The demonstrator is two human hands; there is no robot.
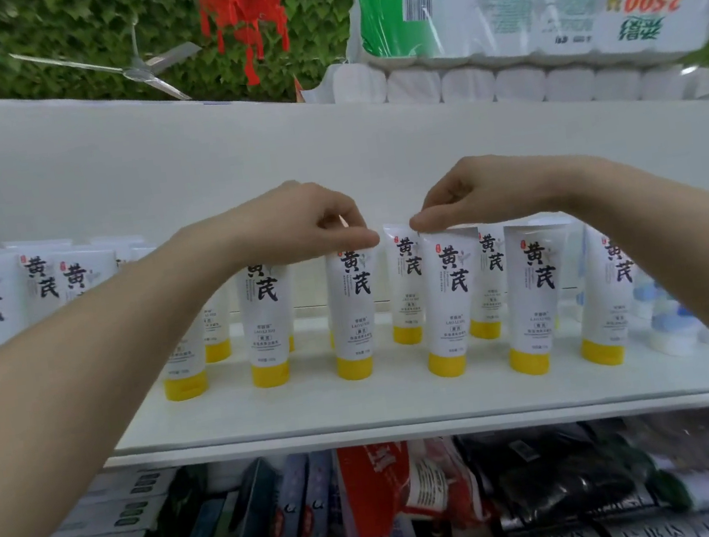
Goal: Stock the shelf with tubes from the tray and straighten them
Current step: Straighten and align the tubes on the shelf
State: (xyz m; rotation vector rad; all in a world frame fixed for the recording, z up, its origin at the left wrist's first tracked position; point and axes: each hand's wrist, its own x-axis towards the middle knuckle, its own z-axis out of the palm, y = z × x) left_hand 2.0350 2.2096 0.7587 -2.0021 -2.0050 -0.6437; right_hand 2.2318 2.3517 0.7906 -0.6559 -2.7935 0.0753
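Two bare hands work the front row of a white shelf board, each pinching the flat crimped top of a white squeeze tube with black brush lettering and a yellow cap. The left hand holds the crimp of the centre front tube between thumb and curled fingers; the right hand grips the neighbouring front tube the same way. Both tubes stand cap-down near the middle of the shelf's front edge, with more of the same tubes ranged in a second row behind and out toward both ends. The tray named in the task is not in view.

The step looks like straightening: the right-hand tube leans a little, and the job would be done well by turning each tube from the crimp until its lettering faces the front edge squarely, keeping the cap flat on the board and the gaps even. The tubes look soft and glossy and stand on small round caps, so a light, slow twist seems wiser than a push, which could topple those just behind.

Smooth white tubes with blue print sit at the shelf's right end; a plastic-wrapped pack of toilet rolls lies on top of the unit.
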